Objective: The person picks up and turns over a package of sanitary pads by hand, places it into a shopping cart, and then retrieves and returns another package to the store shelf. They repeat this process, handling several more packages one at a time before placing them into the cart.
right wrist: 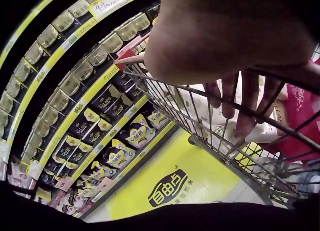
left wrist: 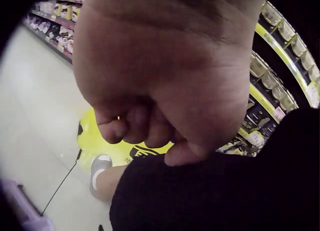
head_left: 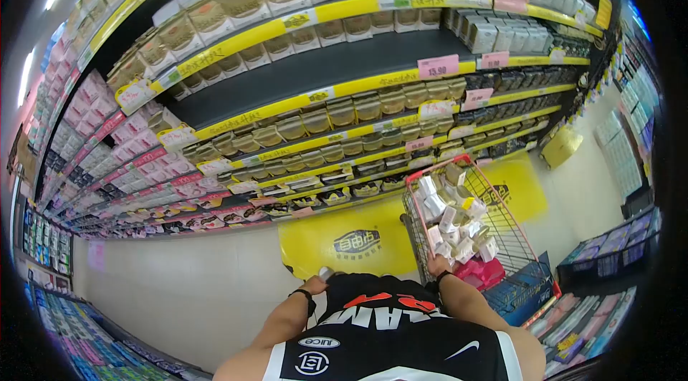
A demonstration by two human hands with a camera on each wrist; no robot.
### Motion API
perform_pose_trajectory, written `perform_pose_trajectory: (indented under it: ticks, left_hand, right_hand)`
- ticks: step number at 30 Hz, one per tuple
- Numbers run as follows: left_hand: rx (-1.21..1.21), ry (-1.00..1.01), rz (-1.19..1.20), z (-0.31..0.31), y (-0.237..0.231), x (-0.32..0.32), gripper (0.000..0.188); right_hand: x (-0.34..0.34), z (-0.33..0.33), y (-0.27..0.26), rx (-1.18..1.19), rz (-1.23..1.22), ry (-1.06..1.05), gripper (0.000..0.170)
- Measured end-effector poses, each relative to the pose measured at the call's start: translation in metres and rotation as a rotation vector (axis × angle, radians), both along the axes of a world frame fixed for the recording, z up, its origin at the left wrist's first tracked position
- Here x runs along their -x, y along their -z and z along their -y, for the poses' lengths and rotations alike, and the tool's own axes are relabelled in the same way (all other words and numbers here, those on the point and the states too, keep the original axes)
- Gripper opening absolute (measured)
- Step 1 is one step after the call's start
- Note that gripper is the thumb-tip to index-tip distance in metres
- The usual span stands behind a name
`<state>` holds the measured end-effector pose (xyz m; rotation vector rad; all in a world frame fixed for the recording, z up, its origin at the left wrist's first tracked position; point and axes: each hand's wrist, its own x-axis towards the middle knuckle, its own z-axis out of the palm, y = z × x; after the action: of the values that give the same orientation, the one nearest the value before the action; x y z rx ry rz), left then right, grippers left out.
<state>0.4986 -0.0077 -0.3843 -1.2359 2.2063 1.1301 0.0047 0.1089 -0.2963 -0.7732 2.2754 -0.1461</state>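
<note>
My right hand point(head_left: 438, 264) grips the side rim of a wire shopping cart point(head_left: 467, 159) with red edging. In the right wrist view its fingers point(right wrist: 246, 113) hang over the rim, inside the basket wires. White and pale packs point(head_left: 447, 220) lie heaped in the cart beside that hand. A bright pink-red item point(head_left: 481, 273) lies near the same hand. My left hand point(head_left: 314, 285) hangs low beside the black shorts point(left wrist: 190, 191). Its fingers are loosely curled, and no object shows in them in the left wrist view.
Tall shelves with yellow edge strips point(head_left: 315, 97) and rows of packs stand ahead. Yellow floor mats point(head_left: 308, 238) lie below them. A gold case point(head_left: 562, 146) stands to the right. Low displays flank me at the left point(head_left: 79, 338) and right point(head_left: 609, 245).
</note>
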Motion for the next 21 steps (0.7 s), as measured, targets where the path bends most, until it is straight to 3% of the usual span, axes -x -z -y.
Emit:
perform_pose_trajectory:
  ticks: [3,4,7,8,10,12,13,15,18,21]
  left_hand:
    - [0.031,0.112,0.068,-0.011,-0.029,0.006,0.033]
    - [0.043,0.246,0.021,-0.01,-0.033,0.012,0.028]
    - [-0.065,-0.078,-0.072,-0.012,-0.05,0.039,0.024]
    - [-0.005,-0.065,-0.251,-0.011,-0.055,0.05,0.023]
    - [-0.414,-0.596,-0.294,0.009,-0.065,0.086,0.021]
    - [-0.352,-0.386,-0.215,0.031,-0.036,0.099,0.02]
    - [-0.089,0.102,-0.167,0.046,-0.002,0.093,0.022]
    - [-0.153,0.033,-0.051,0.063,-0.031,0.125,0.031]
    - [-0.167,0.092,-0.046,0.101,-0.051,0.166,0.034]
    - [-0.074,0.392,-0.065,0.141,0.002,0.178,0.035]
  right_hand:
    - [0.01,-0.005,-0.015,-0.002,-0.021,0.012,0.066]
    - [0.013,-0.007,-0.018,0.009,-0.026,0.014,0.066]
    - [0.028,-0.019,-0.002,0.019,-0.033,0.011,0.069]
    - [0.032,-0.024,0.002,0.03,-0.043,0.019,0.068]
    - [0.035,-0.023,-0.01,0.015,-0.048,0.059,0.067]
    - [0.041,-0.032,-0.011,0.0,-0.044,0.076,0.066]
    - [0.043,-0.037,-0.004,0.003,-0.036,0.07,0.066]
    - [0.043,-0.035,-0.031,-0.063,-0.017,0.101,0.067]
    - [0.051,-0.04,-0.024,-0.041,0.004,0.099,0.069]
    - [0.051,-0.042,-0.014,-0.131,0.03,0.159,0.064]
